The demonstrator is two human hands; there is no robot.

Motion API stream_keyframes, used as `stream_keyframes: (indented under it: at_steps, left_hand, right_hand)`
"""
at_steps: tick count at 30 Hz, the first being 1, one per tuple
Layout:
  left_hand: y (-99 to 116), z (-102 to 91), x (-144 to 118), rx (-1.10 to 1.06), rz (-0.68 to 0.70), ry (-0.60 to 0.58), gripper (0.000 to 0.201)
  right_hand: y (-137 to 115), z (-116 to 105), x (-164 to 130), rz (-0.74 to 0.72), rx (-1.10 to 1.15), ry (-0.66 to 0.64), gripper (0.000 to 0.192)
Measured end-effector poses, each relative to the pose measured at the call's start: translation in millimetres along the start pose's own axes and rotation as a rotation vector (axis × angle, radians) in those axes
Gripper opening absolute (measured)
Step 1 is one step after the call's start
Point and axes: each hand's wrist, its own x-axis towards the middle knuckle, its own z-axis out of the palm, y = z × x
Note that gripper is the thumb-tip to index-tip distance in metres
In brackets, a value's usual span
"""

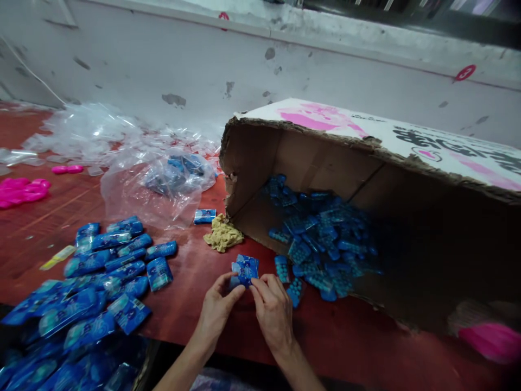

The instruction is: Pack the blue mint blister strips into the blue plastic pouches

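Both of my hands meet at the front of a red table [195, 282] and pinch one small blue packet [245, 270] between them. My left hand [217, 310] grips its left side, my right hand [272, 308] its right side. Just right of the packet, a cardboard box [309, 157] lies tipped on its side, with several blue blister items [321, 239] spilling out of its open mouth toward my hands. A heap of finished blue packets [101, 271] lies to the left.
A crumpled tan rag [222, 234] and one loose blue packet [204, 215] sit ahead of my hands. Clear plastic bags [134, 157] pile up at the back left, pink pieces [22, 190] at far left, something pink [494, 339] at lower right. A grey wall [163, 60] backs the table.
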Motion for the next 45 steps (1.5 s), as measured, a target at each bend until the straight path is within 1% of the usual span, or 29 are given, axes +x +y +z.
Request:
stream_keyframes:
  at_steps: [1, 2, 3, 4, 5, 6, 7, 8, 9, 15, 19, 22, 25, 28, 30, 32, 34, 37, 39, 41, 45]
  left_hand:
    - [1.5, 0.2, 0.5, -0.018, -0.020, -0.040, 0.030]
    - [2.3, -0.1, 0.6, -0.028, -0.040, -0.070, 0.025]
    - [2.3, -0.7, 0.4, -0.035, -0.056, -0.092, 0.024]
    - [1.8, -1.3, -0.2, -0.041, -0.066, -0.101, 0.024]
    - [1.0, -1.8, -0.9, -0.045, -0.075, -0.099, 0.024]
    - [-0.2, -2.0, -1.6, -0.045, -0.084, -0.092, 0.025]
    - [-1.4, -1.8, -2.2, -0.043, -0.091, -0.080, 0.026]
    - [-2.6, -1.1, -2.5, -0.041, -0.097, -0.066, 0.027]
    - [-3.8, 0.0, -2.6, -0.043, -0.096, -0.054, 0.028]
    - [-11.8, 6.7, 3.6, -0.083, -0.055, -0.024, 0.027]
    - [-15.8, 7.8, 7.3, -0.028, -0.012, -0.038, 0.028]
    - [-16.2, 9.4, 7.2, -0.013, -0.007, -0.029, 0.029]
    - [-14.2, 10.1, 5.7, -0.035, -0.047, -0.053, 0.032]
    - [-11.0, 6.6, 4.3, -0.090, -0.136, -0.146, 0.034]
    - [-9.6, 2.7, 3.9, -0.112, -0.179, -0.167, 0.033]
    - [-9.3, -0.8, 3.9, -0.127, -0.191, -0.144, 0.031]
    - [-9.9, -2.9, 4.0, -0.148, -0.197, -0.130, 0.030]
    - [-10.7, -4.0, 4.1, -0.174, -0.211, -0.156, 0.030]
    - [-10.7, -4.4, 4.0, -0.185, -0.213, -0.164, 0.030]
    - [-10.4, -5.3, 3.8, -0.187, -0.212, -0.164, 0.030]
    - [-10.7, -8.5, 4.2, -0.178, -0.208, -0.143, 0.029]
  right_hand:
    - [-1.0, -1.1, -0.1, 0.028, 0.084, 0.003, 0.021]
    - [-1.1, -0.9, 0.3, 0.086, 0.184, 0.008, 0.024]
    - [-0.4, 0.4, 1.3, 0.174, 0.306, 0.005, 0.031]
    - [0.9, 2.8, 2.8, 0.278, 0.453, -0.024, 0.038]
    - [2.4, 5.7, 4.4, 0.379, 0.606, -0.076, 0.041]
    - [3.9, 8.8, 6.0, 0.457, 0.743, -0.143, 0.038]
    - [5.1, 12.0, 7.3, 0.505, 0.850, -0.209, 0.031]
    - [5.8, 15.0, 8.0, 0.523, 0.920, -0.260, 0.024]
    - [6.0, 17.6, 8.1, 0.521, 0.951, -0.284, 0.021]
    - [4.0, 25.5, 1.8, 0.524, 0.861, -0.188, 0.018]
    - [0.3, 25.2, -0.9, 0.523, 0.764, -0.138, 0.017]
    - [-3.2, 26.4, -2.1, 0.523, 0.695, -0.115, 0.021]
    - [-3.7, 27.0, -3.0, 0.522, 0.678, -0.118, 0.024]
    - [-1.1, 22.6, -2.7, 0.506, 0.662, -0.106, 0.025]
    - [0.9, 17.2, -1.7, 0.487, 0.654, -0.108, 0.027]
    - [2.7, 12.1, -0.3, 0.464, 0.676, -0.128, 0.026]
    - [4.1, 8.9, 1.4, 0.467, 0.766, -0.142, 0.023]
    - [5.6, 7.9, 3.9, 0.537, 0.969, -0.166, 0.035]
    - [5.8, 7.8, 5.3, 0.564, 1.041, -0.211, 0.041]
    - [5.5, 6.6, 6.4, 0.581, 1.064, -0.246, 0.042]
    - [3.6, 1.2, 6.3, 0.619, 1.040, -0.262, 0.042]
